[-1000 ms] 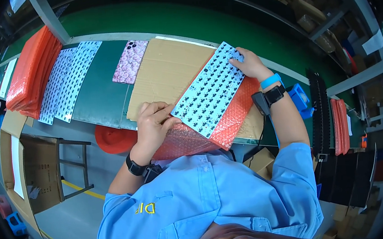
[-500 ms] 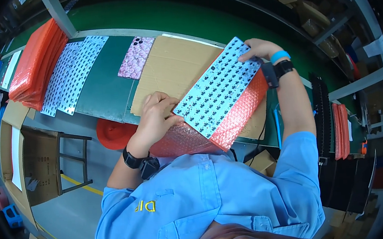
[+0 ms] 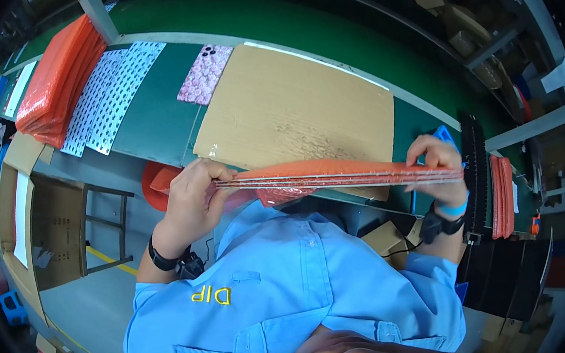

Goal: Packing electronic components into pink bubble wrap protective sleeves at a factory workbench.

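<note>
A thin stack of white circuit boards with red bubble wrap [image 3: 337, 176] spans between my two hands, tipped almost edge-on in front of my chest. My left hand [image 3: 192, 198] pinches its left end, thumb against the fingers. At the opposite end, my right hand [image 3: 440, 170] grips the stack with fingers on top and the palm behind the edge. Several thin layers show along the near edge; the boards' faces are hidden. Under the stack, some red bubble wrap [image 3: 284, 195] hangs down. Beyond it lies a flat brown cardboard sheet [image 3: 295, 99] on the green table.
A phone in a pink floral case [image 3: 205, 73] lies left of the cardboard. Farther left are white circuit boards [image 3: 123, 90] and a tall pile of red bubble-wrap bags [image 3: 62, 79]. A red stool [image 3: 154, 188] and an open carton [image 3: 54, 228] stand below the table edge.
The stack has tilted from face-up to nearly edge-on and come off the cardboard toward my chest. My right hand has moved down and right; the left has shifted slightly left and down.
</note>
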Demonstrator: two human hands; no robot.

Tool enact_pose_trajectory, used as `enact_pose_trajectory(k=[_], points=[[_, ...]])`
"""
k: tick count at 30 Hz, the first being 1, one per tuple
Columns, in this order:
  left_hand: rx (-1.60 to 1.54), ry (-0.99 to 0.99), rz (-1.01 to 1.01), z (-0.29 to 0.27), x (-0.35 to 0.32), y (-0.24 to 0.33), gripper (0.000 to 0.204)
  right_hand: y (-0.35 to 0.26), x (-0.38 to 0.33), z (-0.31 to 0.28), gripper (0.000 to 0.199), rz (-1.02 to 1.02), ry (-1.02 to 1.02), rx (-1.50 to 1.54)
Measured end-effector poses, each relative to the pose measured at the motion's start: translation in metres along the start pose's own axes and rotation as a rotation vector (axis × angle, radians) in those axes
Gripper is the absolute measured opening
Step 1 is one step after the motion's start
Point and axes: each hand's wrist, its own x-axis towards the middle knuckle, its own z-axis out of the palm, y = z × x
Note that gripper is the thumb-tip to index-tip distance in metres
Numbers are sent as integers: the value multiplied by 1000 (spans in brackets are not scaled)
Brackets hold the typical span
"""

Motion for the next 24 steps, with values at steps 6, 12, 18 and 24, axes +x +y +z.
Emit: enact_pose_trajectory(k=[6,12,18,24], points=[[144,9,93,0,-6,1,31,-3,-20,33,38,-141,203,-113],[184,-332,-330,-15,-18,-10,18,-55,-6,-50,33,-73,19,-299],[454,-344,-406,-12,-83,-84,10,-71,18,-136,53,346,295,-343],[855,-35,-447,9,-129,-167,9,-84,84,-168,44,492,200,-389]])
